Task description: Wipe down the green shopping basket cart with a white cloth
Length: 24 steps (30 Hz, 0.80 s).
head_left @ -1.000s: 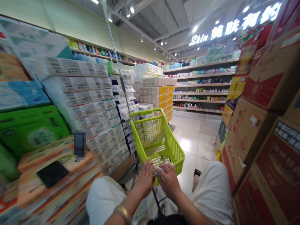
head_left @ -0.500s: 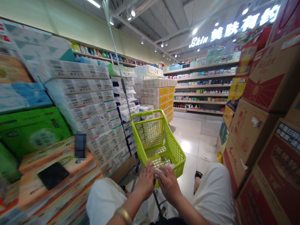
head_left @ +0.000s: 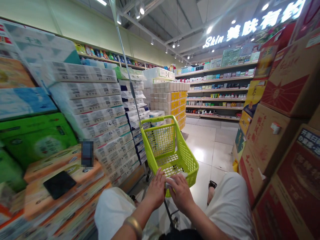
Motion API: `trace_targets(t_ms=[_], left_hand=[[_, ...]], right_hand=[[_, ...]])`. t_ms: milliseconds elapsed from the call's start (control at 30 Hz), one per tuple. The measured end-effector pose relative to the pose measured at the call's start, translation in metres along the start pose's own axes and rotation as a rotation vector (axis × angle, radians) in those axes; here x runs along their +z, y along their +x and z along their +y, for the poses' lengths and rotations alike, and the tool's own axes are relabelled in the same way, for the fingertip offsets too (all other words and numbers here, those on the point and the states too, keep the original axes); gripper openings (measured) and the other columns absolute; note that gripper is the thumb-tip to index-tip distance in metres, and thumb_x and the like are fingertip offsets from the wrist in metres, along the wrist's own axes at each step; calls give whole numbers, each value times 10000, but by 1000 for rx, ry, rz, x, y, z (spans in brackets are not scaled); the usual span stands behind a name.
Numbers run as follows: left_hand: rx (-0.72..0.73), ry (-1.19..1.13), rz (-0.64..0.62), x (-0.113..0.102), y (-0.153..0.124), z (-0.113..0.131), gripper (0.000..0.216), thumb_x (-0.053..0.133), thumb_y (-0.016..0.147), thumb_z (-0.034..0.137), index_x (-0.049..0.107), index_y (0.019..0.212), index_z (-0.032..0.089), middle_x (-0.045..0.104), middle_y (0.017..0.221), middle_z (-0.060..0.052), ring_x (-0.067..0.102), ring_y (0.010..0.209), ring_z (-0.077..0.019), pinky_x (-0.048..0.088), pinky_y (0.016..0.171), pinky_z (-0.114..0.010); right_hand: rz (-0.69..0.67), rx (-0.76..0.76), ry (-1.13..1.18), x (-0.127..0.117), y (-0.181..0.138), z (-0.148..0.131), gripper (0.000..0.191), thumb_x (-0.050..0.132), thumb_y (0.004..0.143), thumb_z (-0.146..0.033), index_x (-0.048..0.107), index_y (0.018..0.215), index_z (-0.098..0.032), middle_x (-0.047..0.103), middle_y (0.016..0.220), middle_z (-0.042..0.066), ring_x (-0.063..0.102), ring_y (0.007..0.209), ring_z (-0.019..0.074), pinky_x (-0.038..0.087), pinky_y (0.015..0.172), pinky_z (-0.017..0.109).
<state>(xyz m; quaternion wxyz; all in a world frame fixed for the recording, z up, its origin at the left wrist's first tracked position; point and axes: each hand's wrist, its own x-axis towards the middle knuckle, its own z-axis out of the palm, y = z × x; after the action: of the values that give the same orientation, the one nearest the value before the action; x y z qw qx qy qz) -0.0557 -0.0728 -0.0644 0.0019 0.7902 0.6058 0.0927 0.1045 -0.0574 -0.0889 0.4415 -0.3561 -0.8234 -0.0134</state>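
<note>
A lime-green shopping cart (head_left: 186, 155) stands in front of my knees, its perforated basket turned slightly to the right. My left hand (head_left: 157, 190) lies at its near rim, fingers stretched out toward the basket. Close beside it, my right hand (head_left: 180, 192) curls its fingers around a small white thing (head_left: 171, 182), which looks soft; the fingers partly hide it. Both hands are nearly touching. A thin metal pole (head_left: 127, 68) rises from the cart's far left corner.
Tall stacks of wrapped tissue packs (head_left: 100, 110) line the left, with a dark flat object (head_left: 60, 184) on nearer orange packs. A blurred phone-like object (head_left: 87, 153) stands there. Cardboard cartons (head_left: 265, 140) rise on the right. Stocked shelves (head_left: 217, 90) stand behind the tiled floor (head_left: 202, 136).
The view has shifted very slightly. My hands stay at the cart's near rim in almost the same pose, and the cart has not visibly moved.
</note>
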Motion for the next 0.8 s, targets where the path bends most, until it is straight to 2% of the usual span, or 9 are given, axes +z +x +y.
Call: trace_targets(t_ms=[100, 200, 267, 367, 500, 567, 667, 800], left_hand=[[-7, 10, -13, -4, -1, -3, 490, 410, 781, 96, 428, 1269, 137, 370, 1483, -124, 91, 1467, -223, 255, 1183, -422], [-14, 15, -29, -7, 0, -4, 509, 418, 762, 83, 434, 1268, 126, 356, 1493, -134, 102, 1465, -233, 239, 1187, -423], [-20, 25, -46, -8, 2, -5, 516, 415, 757, 79, 435, 1272, 111, 348, 1496, -146, 101, 1465, -241, 229, 1188, -431], [-19, 38, -56, -8, 7, -8, 540, 413, 759, 90, 415, 1298, 95, 336, 1502, -158, 74, 1468, -241, 234, 1181, -440], [-18, 43, -64, -10, 12, -14, 563, 404, 756, 95, 410, 1318, 124, 326, 1517, -133, 49, 1470, -223, 258, 1165, -445], [-28, 49, -80, -12, 14, -17, 568, 397, 758, 93, 411, 1325, 125, 317, 1524, -132, 59, 1470, -224, 271, 1156, -443], [-36, 71, -102, -16, 14, -18, 564, 395, 766, 97, 411, 1331, 104, 310, 1528, -140, 76, 1467, -236, 257, 1163, -435], [-56, 92, -133, -18, 16, -15, 569, 391, 770, 99, 402, 1338, 66, 303, 1527, -158, 80, 1465, -250, 252, 1165, -420]], right_hand=[[20, 18, -26, -6, 0, 15, 248, 485, 913, -196, 615, 1113, -266, 618, 1012, 38, 530, 973, 194, 389, 962, 377], [98, 101, -105, -15, -4, 42, 228, 467, 929, -219, 625, 1091, -242, 618, 1007, 51, 527, 991, 210, 379, 968, 391], [139, 161, -145, -17, -3, 49, 229, 453, 934, -224, 633, 1076, -232, 616, 1003, 60, 526, 998, 217, 377, 966, 399], [150, 188, -140, -7, 2, 36, 214, 457, 926, -209, 646, 1024, -230, 618, 978, 61, 526, 976, 217, 382, 959, 405], [50, 60, -62, 9, 11, 6, 233, 511, 891, -185, 636, 1066, -274, 621, 1005, 42, 528, 969, 201, 404, 942, 369], [17, 18, -53, 9, 12, 6, 274, 519, 886, -180, 623, 1115, -290, 622, 1033, 39, 532, 986, 195, 405, 950, 361], [54, 45, -90, -2, 6, 29, 270, 492, 904, -194, 626, 1122, -279, 622, 1033, 45, 534, 1005, 201, 397, 963, 379], [158, 184, -178, -15, 0, 61, 245, 456, 928, -225, 644, 1084, -243, 614, 1036, 66, 510, 1051, 233, 378, 972, 415]])
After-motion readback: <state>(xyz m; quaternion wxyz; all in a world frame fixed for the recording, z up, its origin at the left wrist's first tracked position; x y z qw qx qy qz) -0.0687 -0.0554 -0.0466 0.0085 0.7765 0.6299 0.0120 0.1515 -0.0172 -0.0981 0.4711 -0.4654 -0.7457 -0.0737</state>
